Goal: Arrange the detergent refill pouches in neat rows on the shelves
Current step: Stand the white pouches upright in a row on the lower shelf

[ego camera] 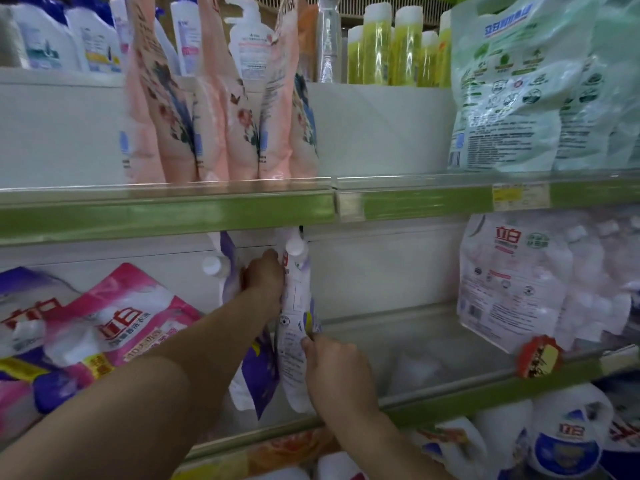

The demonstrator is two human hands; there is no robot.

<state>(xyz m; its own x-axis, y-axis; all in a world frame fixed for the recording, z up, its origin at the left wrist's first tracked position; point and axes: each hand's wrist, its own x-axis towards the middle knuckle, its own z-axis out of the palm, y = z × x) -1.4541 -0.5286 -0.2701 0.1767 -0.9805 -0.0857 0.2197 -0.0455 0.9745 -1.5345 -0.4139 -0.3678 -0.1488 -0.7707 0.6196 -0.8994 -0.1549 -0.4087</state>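
white pouch [294, 327] upright, gripped between both hands' fingers [308, 342]

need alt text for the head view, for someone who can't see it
Two bare hands stand a white and purple refill pouch upright on the middle shelf: the left hand reaches between it and another purple pouch beside it, and the right hand pinches its lower edge. Pink floral pouches stand in a row on the shelf above.
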